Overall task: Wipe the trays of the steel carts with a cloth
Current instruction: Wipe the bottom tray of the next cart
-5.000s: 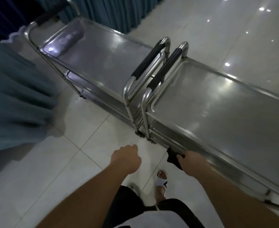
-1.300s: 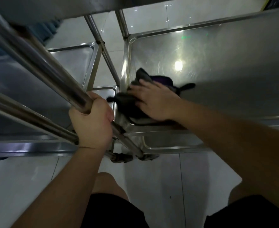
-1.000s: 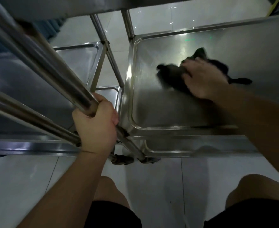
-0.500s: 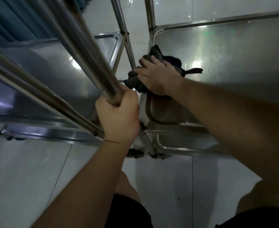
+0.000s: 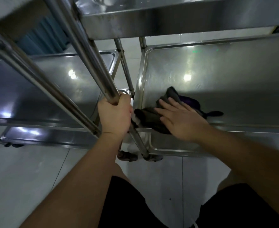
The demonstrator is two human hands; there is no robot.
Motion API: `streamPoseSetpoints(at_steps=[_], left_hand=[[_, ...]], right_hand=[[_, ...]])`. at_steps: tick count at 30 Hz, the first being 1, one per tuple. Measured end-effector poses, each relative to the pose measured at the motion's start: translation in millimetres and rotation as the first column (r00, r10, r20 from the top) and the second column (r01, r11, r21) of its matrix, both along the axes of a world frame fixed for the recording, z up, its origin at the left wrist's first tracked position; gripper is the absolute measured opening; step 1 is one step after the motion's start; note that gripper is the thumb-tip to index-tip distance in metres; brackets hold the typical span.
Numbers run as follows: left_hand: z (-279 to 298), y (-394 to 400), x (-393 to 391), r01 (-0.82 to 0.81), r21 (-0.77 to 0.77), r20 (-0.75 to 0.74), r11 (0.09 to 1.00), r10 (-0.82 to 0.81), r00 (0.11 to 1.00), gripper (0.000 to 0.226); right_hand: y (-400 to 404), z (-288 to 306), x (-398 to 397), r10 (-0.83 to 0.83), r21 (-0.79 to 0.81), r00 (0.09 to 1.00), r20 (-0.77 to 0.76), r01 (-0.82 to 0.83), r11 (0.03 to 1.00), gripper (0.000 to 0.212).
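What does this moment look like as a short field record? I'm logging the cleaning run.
left hand: grips a steel cart post
right hand: fingers straight, pressing the cloth flat
cloth: dark, at the near left corner of the middle tray
middle tray: right-hand cart, shiny, shows light reflections
posture: crouched, knees in view

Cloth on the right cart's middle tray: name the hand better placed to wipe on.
Right. The right hand already presses flat on the cloth in the tray; the left hand grips a cart post.
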State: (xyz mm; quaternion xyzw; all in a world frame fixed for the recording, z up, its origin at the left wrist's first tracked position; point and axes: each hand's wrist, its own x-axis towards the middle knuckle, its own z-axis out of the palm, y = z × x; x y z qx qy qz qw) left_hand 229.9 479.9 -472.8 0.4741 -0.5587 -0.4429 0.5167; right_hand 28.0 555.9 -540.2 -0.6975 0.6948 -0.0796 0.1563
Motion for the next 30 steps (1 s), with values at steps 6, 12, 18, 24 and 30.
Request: streamPoseSetpoints(at_steps=[6, 12, 18, 24, 30], left_hand=[[2, 8, 15, 0.011, -0.005, 0.285, 1.000, -0.009, 0.958, 0.011], [-40, 58, 34, -0.053, 0.403, 0.661, 0.914, -0.251, 0.707, 0.023], [-45, 98, -59, 0.344, 0.393, 0.660, 0.853, -0.522, 0.541, 0.006], [-24, 76, -167, 0.426, 0.008, 0.682, 0.905, -0.316, 0.659, 0.007], [-48, 78, -215, 0.463, -0.003, 0.844, 0.886, -0.246, 0.477, 0.043]], right_hand=[[36, 4, -58, -0.198, 0.072, 0.978, -0.060, 0.202, 0.977, 0.058], [41, 8, -55, -0.218, 0.050, 0.975, -0.039, 0.220, 0.974, 0.056], [56, 4, -76, -0.219, 0.008, 0.976, -0.020, 0.219, 0.976, 0.055], [117, -5, -194, -0.448, -0.032, 0.891, -0.074, 0.447, 0.894, 0.056], [168, -3, -285, -0.709, 0.034, 0.699, -0.097, 0.714, 0.699, 0.057]])
